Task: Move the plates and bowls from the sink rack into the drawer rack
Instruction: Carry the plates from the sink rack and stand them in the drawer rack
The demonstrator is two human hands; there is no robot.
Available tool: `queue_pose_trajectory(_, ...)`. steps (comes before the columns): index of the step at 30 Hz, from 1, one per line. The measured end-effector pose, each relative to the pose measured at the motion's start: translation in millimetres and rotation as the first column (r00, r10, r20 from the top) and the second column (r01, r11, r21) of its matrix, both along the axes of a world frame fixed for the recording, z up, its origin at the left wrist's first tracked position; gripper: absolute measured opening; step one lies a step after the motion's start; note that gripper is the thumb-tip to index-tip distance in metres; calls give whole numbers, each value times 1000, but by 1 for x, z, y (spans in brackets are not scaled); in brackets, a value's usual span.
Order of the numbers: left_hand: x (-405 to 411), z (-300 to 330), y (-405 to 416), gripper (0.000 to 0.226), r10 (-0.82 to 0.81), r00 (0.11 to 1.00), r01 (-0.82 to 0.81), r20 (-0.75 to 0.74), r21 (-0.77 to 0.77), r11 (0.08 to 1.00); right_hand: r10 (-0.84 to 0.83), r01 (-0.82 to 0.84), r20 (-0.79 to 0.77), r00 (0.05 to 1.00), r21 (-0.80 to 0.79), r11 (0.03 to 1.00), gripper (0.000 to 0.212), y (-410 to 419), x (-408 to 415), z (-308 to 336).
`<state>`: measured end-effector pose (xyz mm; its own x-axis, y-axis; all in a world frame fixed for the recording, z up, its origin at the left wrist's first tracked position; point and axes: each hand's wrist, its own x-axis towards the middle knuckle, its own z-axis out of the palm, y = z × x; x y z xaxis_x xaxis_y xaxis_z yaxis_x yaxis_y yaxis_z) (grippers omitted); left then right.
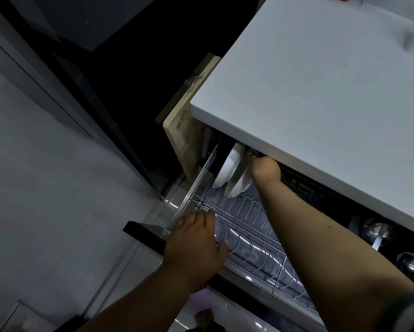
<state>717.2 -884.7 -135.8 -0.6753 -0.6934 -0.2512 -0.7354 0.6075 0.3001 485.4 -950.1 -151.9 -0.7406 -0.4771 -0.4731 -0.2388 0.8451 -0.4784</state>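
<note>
The wire drawer rack [246, 219] is pulled out below the white counter. Two white plates stand on edge at its far end: one [226, 168] to the left, the other [239, 185] beside it on the right. My right hand [264, 167] reaches under the counter edge and grips the top rim of the right plate. My left hand [196, 238] rests on the rack's front left corner, fingers loosely curled over the wire rim. The sink rack is out of view.
The white counter [321, 104] overhangs the drawer's back. A wooden cutting board [189, 130] hangs on the cabinet side at left. Metal ladles [378, 231] lie in the drawer's right section. Grey floor spreads left; the drawer's dark front panel [143, 233] juts out.
</note>
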Motion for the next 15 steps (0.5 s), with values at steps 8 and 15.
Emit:
queue_pose_trajectory(8, 11, -4, 6, 71, 19, 1000, -19, 8, 50, 999, 28, -28, 15, 999, -9, 1000, 52, -4, 9, -11)
queue_pose_trajectory(15, 12, -6, 8, 70, 37, 998, -36, -42, 27, 999, 15, -15, 51, 999, 4, 1000, 59, -12, 8, -25)
